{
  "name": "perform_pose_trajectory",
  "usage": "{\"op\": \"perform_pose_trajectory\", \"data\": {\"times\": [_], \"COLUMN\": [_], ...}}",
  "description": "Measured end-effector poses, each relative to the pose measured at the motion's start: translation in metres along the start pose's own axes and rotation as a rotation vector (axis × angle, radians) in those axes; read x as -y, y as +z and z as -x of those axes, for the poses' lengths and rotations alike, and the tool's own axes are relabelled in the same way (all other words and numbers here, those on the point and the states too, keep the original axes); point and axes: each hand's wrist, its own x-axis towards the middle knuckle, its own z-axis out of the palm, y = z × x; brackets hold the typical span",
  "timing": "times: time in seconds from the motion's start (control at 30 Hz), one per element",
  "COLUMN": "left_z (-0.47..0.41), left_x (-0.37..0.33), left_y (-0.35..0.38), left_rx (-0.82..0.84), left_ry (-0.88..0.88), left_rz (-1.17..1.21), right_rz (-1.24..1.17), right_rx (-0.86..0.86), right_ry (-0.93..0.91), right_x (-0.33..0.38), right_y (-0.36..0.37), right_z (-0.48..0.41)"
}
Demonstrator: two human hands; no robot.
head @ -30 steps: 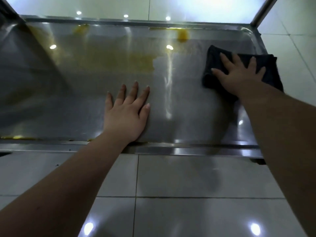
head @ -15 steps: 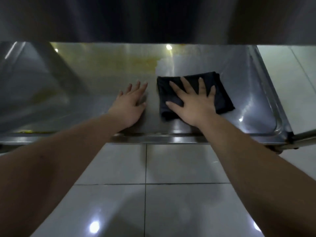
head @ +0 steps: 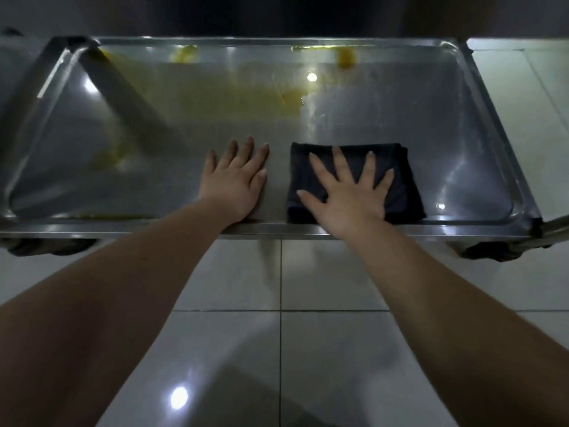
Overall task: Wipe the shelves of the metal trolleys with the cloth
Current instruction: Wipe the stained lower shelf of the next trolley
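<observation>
Both of my hands lie flat on the shiny stainless-steel trolley shelf [head: 400, 103] in front of me. My right hand [head: 348, 192] presses down, fingers straight and spread, on the dark folded square cloth [head: 403, 180], which sits at the shelf's near edge, right of centre. My left hand [head: 234, 183] rests palm-down on bare metal just beside the cloth, fingers straight and close together, holding nothing. I see yellowish greasy smears [head: 240, 100] across the far left half of the shelf and a yellow blob [head: 346, 58] at the far rim. Glossy white floor tiles [head: 323, 272] spread beneath my forearms.
</observation>
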Motion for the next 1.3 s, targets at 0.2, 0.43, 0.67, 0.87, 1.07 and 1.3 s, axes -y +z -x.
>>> {"op": "perform_pose_trajectory", "data": {"times": [0.2,0.43,0.67,0.87,1.07,1.3], "left_z": [-0.007,0.01,0.036,0.044,0.035,-0.038], "left_x": [0.013,-0.034,-0.084,-0.036,-0.028,-0.035], "left_y": [-0.043,-0.036,0.007,0.002,0.003,-0.002], "left_rx": [0.03,-0.061,0.061,0.078,0.085,0.018], "left_ry": [-0.241,0.09,0.057,0.052,0.007,0.032], "left_rz": [0.854,0.202,0.026,-0.034,-0.01,0.002], "right_rz": [-0.101,-0.274,-0.411,-0.336,-0.156,-0.244], "right_rx": [0.08,-0.169,-0.054,-0.096,-0.161,-0.277], "right_ry": [-0.061,0.043,0.023,-0.007,-0.058,-0.026], "right_x": [0.113,0.028,-0.009,-0.003,-0.003,-0.003], "right_y": [0.003,-0.018,-0.02,-0.012,0.0,0.002], "right_z": [0.013,-0.009,-0.059,-0.072,-0.069,-0.065]}}
